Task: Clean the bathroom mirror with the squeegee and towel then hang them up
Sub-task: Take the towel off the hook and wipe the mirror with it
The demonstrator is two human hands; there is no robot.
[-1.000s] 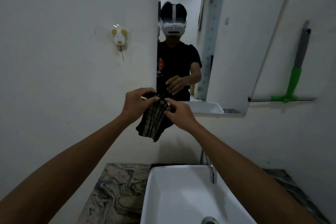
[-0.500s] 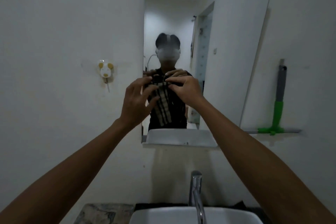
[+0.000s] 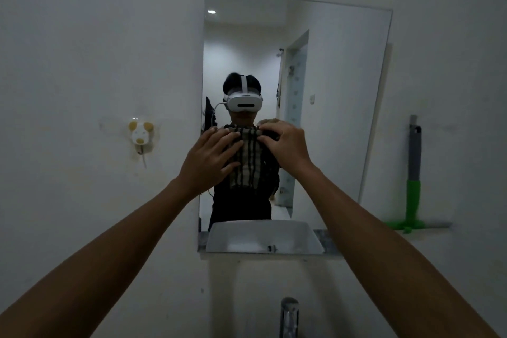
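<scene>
A dark towel (image 3: 248,162) with pale stripes hangs flat in front of the mirror (image 3: 337,107), at its middle. My left hand (image 3: 208,158) lies spread over the towel's left side, fingers apart and pressing on it. My right hand (image 3: 285,143) pinches the towel's top right edge. Whether the towel touches the glass cannot be told. The squeegee (image 3: 413,189), grey handle above a green neck and blade, hangs upright on the wall right of the mirror.
A white mouse-shaped wall hook (image 3: 140,136) is stuck on the wall left of the mirror. A chrome tap (image 3: 288,315) rises at the bottom edge. The mirror reflects a person and the white basin.
Both hands have carried the towel up from above the basin to the middle of the mirror. The view has tilted upward, so the basin has dropped out of the frame.
</scene>
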